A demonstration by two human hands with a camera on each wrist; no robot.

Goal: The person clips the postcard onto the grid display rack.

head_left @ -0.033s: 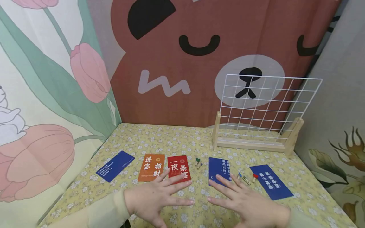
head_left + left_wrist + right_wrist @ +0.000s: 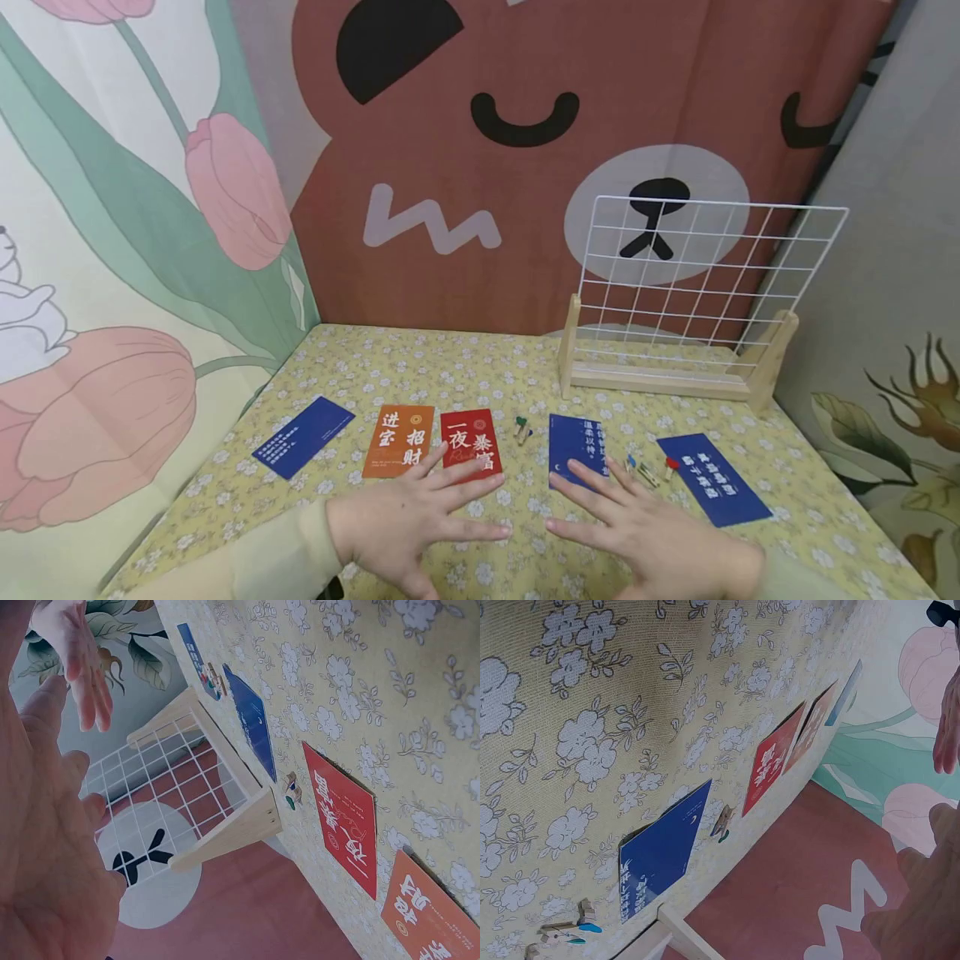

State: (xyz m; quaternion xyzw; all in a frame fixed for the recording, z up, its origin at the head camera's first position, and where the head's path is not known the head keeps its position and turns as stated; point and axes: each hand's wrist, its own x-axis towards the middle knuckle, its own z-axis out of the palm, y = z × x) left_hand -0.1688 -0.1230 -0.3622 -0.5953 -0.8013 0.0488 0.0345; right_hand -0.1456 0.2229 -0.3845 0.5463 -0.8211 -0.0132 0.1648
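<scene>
My left hand (image 2: 420, 525) hovers with spread, straight fingers at the front of the table, its fingertips overlapping the lower part of a red card (image 2: 471, 442) in the head view. Likewise spread, my right hand (image 2: 652, 525) overlaps the lower edge of a blue card (image 2: 573, 442). Neither holds anything, and both wrist views show the hands raised above the cloth. Small wooden clips (image 2: 645, 473) with blue and red tops lie just beyond the right hand. Between the red and blue cards are more clips (image 2: 522, 430), one with a green top.
An orange card (image 2: 397, 433) and a tilted blue card (image 2: 303, 437) lie on the left; another blue card (image 2: 714, 479) is at the right. Behind them, a white wire grid (image 2: 697, 283) stands upright in a wooden base (image 2: 660, 381). Floral cloth (image 2: 442, 367) covers the table.
</scene>
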